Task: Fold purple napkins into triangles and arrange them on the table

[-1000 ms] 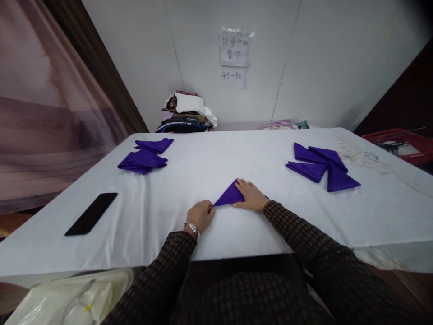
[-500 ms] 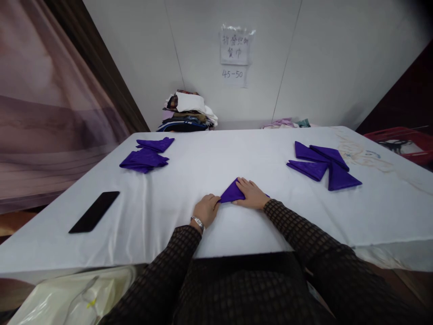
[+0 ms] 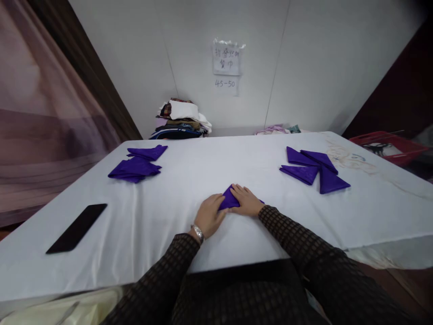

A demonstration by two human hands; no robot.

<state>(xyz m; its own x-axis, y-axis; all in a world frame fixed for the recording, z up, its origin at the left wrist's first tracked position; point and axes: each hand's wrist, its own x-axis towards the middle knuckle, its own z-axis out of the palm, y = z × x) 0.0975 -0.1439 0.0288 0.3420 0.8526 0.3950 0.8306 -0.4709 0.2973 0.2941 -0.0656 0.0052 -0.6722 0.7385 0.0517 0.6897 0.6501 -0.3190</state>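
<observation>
A folded purple cloth (image 3: 230,198) lies on the white-covered table, near its front edge, partly hidden under both hands. My left hand (image 3: 210,215), with a silver bracelet at the wrist, rests on the cloth's left part with its fingers spread. Flat on the right part lies my right hand (image 3: 246,201), fingers stretched out. A small purple tip shows beyond its right side. The two hands are close together, thumbs near each other at the cloth's lower edge.
Several folded purple triangles (image 3: 333,179) lie at the right. Crumpled purple cloths (image 3: 135,169) and a black flat object (image 3: 77,228) are at the left. Behind the white table (image 3: 209,158) stands a clothes pile (image 3: 182,119); a red basket (image 3: 399,155) is far right.
My left hand has moved from pinching the cloth's left corner to lying over its left part. My right hand stays on the cloth. The camera view has shifted slightly.
</observation>
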